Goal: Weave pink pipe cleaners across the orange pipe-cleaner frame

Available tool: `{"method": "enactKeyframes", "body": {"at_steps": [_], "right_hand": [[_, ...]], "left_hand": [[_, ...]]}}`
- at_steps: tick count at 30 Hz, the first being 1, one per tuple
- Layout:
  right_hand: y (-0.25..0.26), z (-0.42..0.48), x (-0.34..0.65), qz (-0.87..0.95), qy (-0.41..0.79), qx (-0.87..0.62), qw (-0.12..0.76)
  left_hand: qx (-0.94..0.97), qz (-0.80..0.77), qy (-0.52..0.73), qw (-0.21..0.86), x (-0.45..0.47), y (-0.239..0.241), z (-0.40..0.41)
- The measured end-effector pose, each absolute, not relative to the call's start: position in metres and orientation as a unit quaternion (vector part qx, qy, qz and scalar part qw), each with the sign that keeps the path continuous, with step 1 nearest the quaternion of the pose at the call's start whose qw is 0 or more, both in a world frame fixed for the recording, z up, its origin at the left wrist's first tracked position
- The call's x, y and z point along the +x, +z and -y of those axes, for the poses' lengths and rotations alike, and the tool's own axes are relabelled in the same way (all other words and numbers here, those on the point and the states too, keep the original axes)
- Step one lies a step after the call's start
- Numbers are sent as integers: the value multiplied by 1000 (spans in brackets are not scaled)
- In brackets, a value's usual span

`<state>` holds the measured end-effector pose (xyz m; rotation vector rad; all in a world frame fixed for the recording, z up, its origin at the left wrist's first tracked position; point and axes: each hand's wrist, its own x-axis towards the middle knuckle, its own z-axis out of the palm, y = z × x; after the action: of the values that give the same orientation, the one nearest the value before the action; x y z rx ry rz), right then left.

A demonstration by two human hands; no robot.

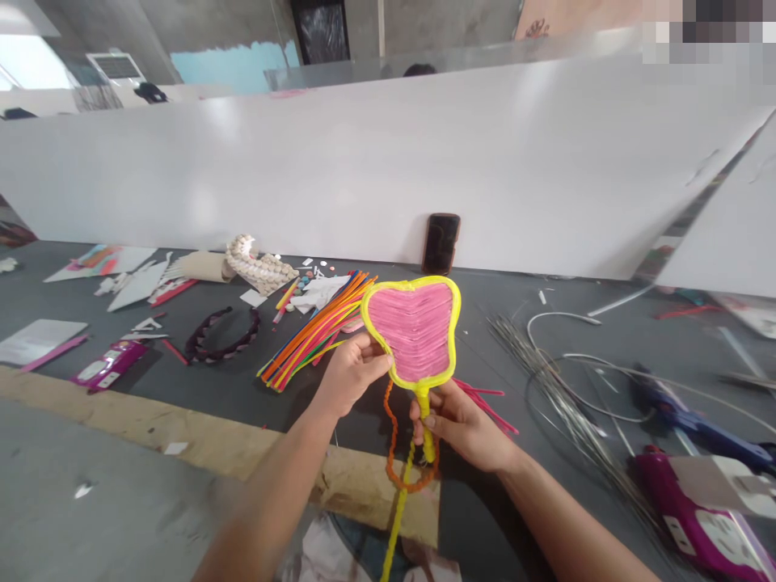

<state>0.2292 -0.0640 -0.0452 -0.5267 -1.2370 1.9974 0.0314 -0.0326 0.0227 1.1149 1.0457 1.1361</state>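
Note:
A pink hand fan (415,331) with a thick yellow rim is held upright in front of me, above the table. Its yellow-wrapped handle (427,412) is gripped by my right hand (464,424), fingers closed around it. At the fan's lower left edge, the thumb and fingers of my left hand (356,372) pinch the yellow rim. Below the handle hangs a twisted orange loop (391,453), and a long yellow twisted strand (395,525) trails down past the table edge. Behind my left hand lies a bundle of colourful pipe cleaners (318,331).
A phone (441,242) leans against the white partition (339,178). At right lie loose wires (558,396), a blue glue gun (697,416) and a purple power strip (697,517). To the left are a dark braided headband (224,352), another purple power strip (112,364) and a shell-like craft piece (260,267).

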Motion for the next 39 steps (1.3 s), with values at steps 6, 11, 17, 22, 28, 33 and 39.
{"method": "enactKeyframes", "body": {"at_steps": [6, 11, 17, 22, 28, 33, 39], "right_hand": [[-46, 65, 229, 499, 768, -207, 344], [-45, 65, 229, 516, 759, -212, 336], [-44, 65, 228, 521, 757, -217, 330], [-44, 66, 228, 529, 756, -210, 322], [-44, 67, 228, 528, 762, -224, 302], [-44, 68, 227, 529, 761, -227, 300], [-46, 68, 225, 531, 760, -229, 297]], "left_hand": [[430, -435, 594, 522, 25, 31, 20], [432, -465, 615, 469, 18, 31, 10], [443, -490, 610, 438, 15, 23, 5], [473, -480, 580, 458, 13, 34, -6], [504, -513, 557, 415, 20, 44, -16], [528, -533, 546, 373, 23, 49, -11], [573, -550, 504, 340, 19, 49, -7]]}}
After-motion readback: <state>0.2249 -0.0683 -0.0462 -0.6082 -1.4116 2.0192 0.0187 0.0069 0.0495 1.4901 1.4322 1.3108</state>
